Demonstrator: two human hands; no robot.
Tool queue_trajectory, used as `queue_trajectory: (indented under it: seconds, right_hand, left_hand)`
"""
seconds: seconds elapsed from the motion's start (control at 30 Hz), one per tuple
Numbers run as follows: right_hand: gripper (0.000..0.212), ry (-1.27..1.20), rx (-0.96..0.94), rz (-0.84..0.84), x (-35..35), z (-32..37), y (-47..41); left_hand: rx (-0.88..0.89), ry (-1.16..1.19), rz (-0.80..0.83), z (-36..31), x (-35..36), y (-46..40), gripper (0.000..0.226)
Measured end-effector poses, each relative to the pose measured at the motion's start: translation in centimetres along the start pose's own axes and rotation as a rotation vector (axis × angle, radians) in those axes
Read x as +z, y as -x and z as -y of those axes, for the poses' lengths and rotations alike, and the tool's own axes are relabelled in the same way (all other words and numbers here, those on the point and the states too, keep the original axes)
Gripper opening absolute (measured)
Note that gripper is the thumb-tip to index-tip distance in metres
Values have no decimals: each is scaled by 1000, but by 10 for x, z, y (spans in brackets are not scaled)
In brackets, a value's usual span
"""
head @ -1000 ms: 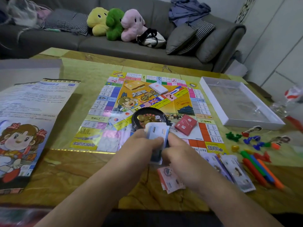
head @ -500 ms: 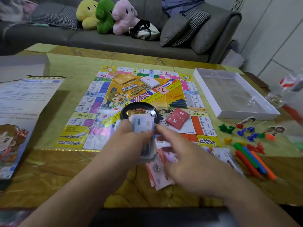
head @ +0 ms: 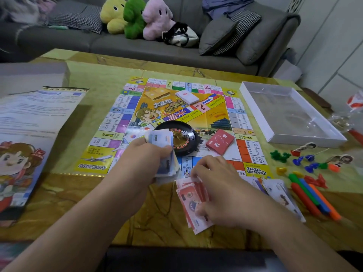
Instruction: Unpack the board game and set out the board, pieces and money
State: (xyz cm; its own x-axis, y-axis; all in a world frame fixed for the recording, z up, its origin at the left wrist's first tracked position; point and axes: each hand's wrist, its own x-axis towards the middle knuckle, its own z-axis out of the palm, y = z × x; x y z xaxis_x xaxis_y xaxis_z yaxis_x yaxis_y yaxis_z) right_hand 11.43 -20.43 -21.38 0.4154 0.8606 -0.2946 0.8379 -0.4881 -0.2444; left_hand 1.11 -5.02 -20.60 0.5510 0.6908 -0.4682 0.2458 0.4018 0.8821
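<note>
The game board (head: pixel 176 122) lies flat on the table (head: pixel 59 193) with three card decks on it: one orange (head: pixel 157 92), one white (head: pixel 187 96) and one red (head: pixel 220 141). A single black roulette wheel (head: pixel 186 141) sits near the board's middle, one white die (head: pixel 184 133) in its bowl.

The left hand (head: pixel 145 156) grips a thick wad of blue-faced play money (head: pixel 164 154) above the board's near edge, fingers curled round it. The right hand (head: pixel 220 185) rests on a pile of red notes (head: pixel 191 201) on the table just off the board; its thumb is under the pile's edge, but whether it pinches the notes I cannot tell. A second pile — white notes (head: pixel 279 195) — lies just right of that hand.

Further right are four colored sticks (head: pixel 312 195) side by side — red, green, blue, orange — and a scatter of small plastic pieces (head: pixel 310 163), too blurred to count. One empty white box tray (head: pixel 290 114) sits beside the board's right edge. At far left lies one printed sheet (head: pixel 29 124). On the sofa (head: pixel 137 46) behind are three plush toys: yellow (head: pixel 113 15), green (head: pixel 133 16), pink (head: pixel 157 17).
</note>
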Motion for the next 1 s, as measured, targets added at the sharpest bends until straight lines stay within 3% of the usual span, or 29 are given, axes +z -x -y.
queue_trajectory:
  seconds: [0.27,0.53,0.83,0.9,1.0]
  right_hand:
    - [60,-73,-2,43,-1,17,3]
    - [81,-158,17,69,4,19,1]
    - [47,-905,212,-181,-6,-2,-5]
    - [44,-981,178,-173,-9,-3,-6]
    - [40,-1017,114,-160,-7,1,-6]
  left_hand:
    - [-10,18,5,-1,-2,2,23]
    - [-4,-27,-6,-1,-1,6,31]
    - [-53,-5,91,6,-2,11,37]
    - [-75,-43,145,10,1,12,51]
    - [-102,-87,210,15,11,18,44]
